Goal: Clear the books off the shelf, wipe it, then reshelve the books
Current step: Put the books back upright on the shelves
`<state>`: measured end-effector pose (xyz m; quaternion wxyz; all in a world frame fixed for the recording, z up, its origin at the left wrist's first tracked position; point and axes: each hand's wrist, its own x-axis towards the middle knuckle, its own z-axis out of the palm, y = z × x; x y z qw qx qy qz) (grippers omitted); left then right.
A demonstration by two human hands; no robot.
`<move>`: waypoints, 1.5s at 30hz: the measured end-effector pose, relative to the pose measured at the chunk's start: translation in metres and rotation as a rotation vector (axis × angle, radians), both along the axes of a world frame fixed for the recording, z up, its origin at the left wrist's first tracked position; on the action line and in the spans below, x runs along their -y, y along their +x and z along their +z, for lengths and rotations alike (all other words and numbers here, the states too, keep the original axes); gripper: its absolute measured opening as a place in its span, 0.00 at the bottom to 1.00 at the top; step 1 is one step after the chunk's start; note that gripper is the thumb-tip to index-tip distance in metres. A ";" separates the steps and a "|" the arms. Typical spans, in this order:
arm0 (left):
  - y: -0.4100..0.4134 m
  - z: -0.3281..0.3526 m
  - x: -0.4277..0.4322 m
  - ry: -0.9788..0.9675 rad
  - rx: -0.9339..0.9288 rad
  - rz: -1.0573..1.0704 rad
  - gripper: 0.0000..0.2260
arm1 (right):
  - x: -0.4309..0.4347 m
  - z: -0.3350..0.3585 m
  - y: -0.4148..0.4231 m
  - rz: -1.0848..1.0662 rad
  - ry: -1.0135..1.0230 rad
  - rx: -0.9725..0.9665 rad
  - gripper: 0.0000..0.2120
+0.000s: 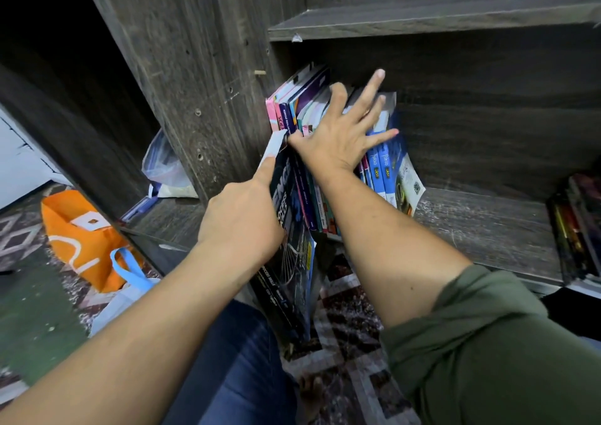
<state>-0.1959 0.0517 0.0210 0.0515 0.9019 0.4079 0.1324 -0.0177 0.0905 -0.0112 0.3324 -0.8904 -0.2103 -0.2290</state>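
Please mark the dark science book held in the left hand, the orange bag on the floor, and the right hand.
Dark blue science paperback [294, 262]: head view, middle of its front cover.
Orange fabric bag [81, 239]: head view, its front panel.
Right hand [338, 138]: head view, back of the hand.

"Focus" printed on two blue book spines [381, 164], partial "SCIE" on pink book spine [279, 122], "PROCESS SKILLS" on dark book [287, 239], cover and spine, remaining spine text illegible

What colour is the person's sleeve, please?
The sleeve is olive green, seen best in the head view.
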 end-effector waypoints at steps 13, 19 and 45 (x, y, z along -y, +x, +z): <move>0.003 0.015 0.000 0.016 -0.018 -0.023 0.36 | 0.007 -0.011 0.016 -0.073 -0.030 0.135 0.44; 0.005 0.019 -0.003 -0.007 -0.003 -0.019 0.33 | 0.005 -0.006 0.011 -0.065 -0.120 0.060 0.53; 0.093 0.079 -0.035 0.278 0.000 -0.129 0.28 | 0.048 0.000 0.039 -0.066 -0.248 0.025 0.35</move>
